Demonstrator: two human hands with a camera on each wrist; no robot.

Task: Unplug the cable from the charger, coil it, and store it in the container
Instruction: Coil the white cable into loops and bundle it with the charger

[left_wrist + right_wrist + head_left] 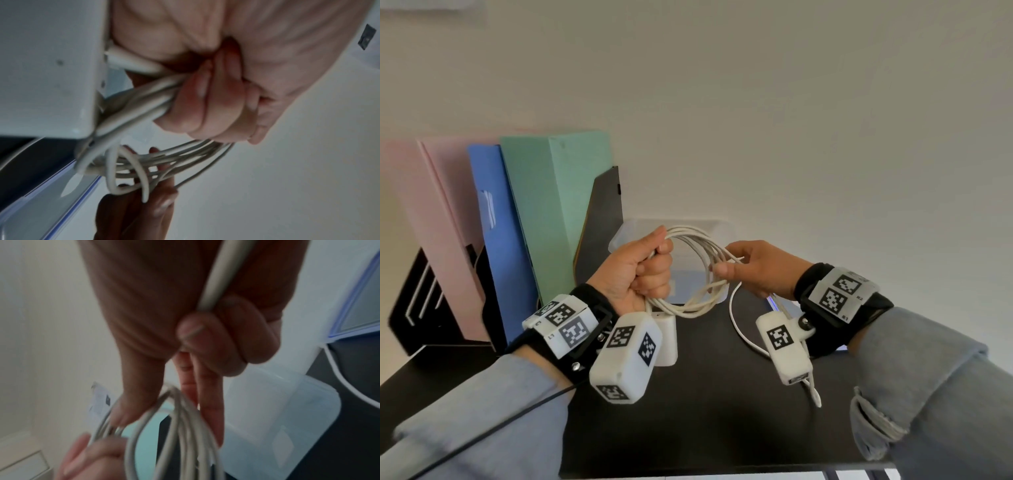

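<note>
In the head view my left hand (654, 270) grips a white cable (690, 236) wound into several loops, held above the black table (705, 411). My right hand (722, 269) pinches the loops on their right side between thumb and fingers. From it a loose tail (732, 315) drops to the table and ends in a connector (816, 401). A white charger (667, 337) stands on the table just under the coil. The clear container (619, 240) sits behind the hands. The left wrist view shows my fist (216, 105) clamped round the strands (133, 104). The right wrist view shows the tail (222, 272) running under my curled fingers (226, 340).
Pink, blue and green folders (544, 212) stand in a black rack (417, 308) at the back left. A lid with a blue rim (359, 305) lies right of the container (277, 410). A pale wall rises behind the table.
</note>
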